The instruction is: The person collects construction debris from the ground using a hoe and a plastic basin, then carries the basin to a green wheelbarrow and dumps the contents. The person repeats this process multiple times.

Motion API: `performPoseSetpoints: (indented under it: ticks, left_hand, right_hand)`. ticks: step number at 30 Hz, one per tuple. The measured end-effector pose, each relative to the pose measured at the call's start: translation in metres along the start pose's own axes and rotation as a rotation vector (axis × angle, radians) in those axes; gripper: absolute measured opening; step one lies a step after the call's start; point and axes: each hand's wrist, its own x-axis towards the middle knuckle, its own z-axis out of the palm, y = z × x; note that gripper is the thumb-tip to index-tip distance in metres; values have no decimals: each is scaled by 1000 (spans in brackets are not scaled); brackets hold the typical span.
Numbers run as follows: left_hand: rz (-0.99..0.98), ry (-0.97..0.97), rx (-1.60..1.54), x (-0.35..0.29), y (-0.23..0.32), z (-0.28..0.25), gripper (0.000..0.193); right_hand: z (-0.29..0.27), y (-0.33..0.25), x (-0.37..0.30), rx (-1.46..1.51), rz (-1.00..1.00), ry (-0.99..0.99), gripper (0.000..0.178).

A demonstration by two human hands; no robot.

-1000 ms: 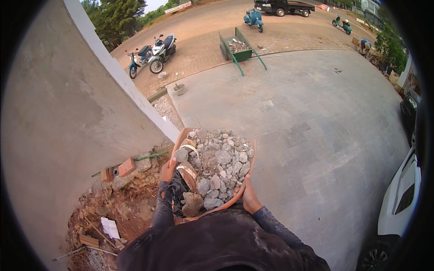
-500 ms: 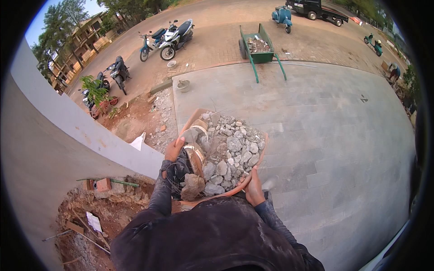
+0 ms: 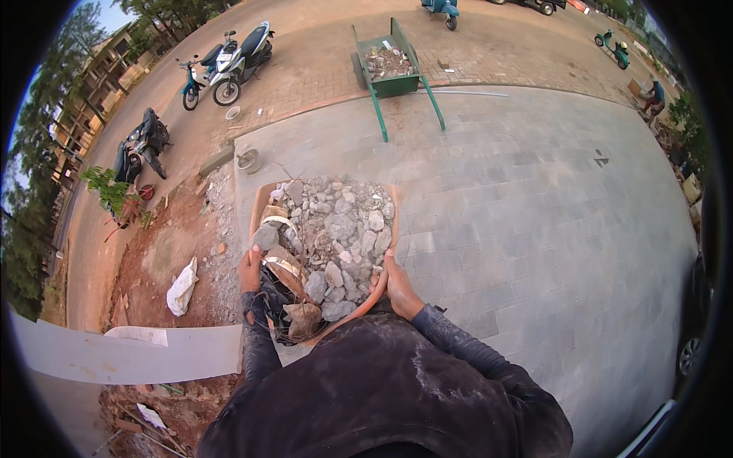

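Observation:
Close in front of my body is an orange tub, heaped with grey broken concrete rubble. My left hand is closed on its left rim, the thumb lying over the edge. On the opposite side my right hand grips the right rim, partly from below. Larger brownish chunks and a tangle of dark, wiry material lie in the tub near my left hand. The tub's underside is hidden. Some way ahead, a green handcart holds more rubble, its two handles pointing toward me.
Grey paving stretches ahead and to the right. A small bucket stands at its left edge, beside red soil with a white sack. A low pale wall is at my left. Parked motorbikes stand farther off; a person bends at far right.
My viewpoint has moved forward and turned right past the pale wall. The handcart now appears nearer. The tub stays in both hands.

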Motion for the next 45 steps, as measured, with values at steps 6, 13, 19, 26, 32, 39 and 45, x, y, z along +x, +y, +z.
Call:
performPoseSetpoints:
  ticks: [6, 13, 19, 26, 32, 39, 45]
  left_hand:
    - [116, 95, 11, 183, -31, 126, 46]
    - [26, -70, 29, 377, 46, 263, 47]
    - [41, -70, -15, 542, 58, 404, 47]
    - [21, -5, -116, 696, 61, 578, 48]
    - [-2, -23, 24, 816, 97, 663, 50]
    - [-61, -31, -20, 1020, 80, 796, 50]
    - [-97, -105, 79, 1165, 90, 870, 47]
  right_hand:
    - [-42, -110, 202, -29, -33, 26, 56]
    - [-93, -253, 349, 58, 6, 94, 55]
    - [-162, -379, 524, 2, 11, 51, 57]
    - [-239, -507, 696, -64, 10, 50, 54]
    - [-276, -591, 838, -4, 69, 44, 50]
    - [-316, -691, 1057, 6, 66, 58, 49]
    - [-325, -781, 1179, 98, 141, 86, 50]
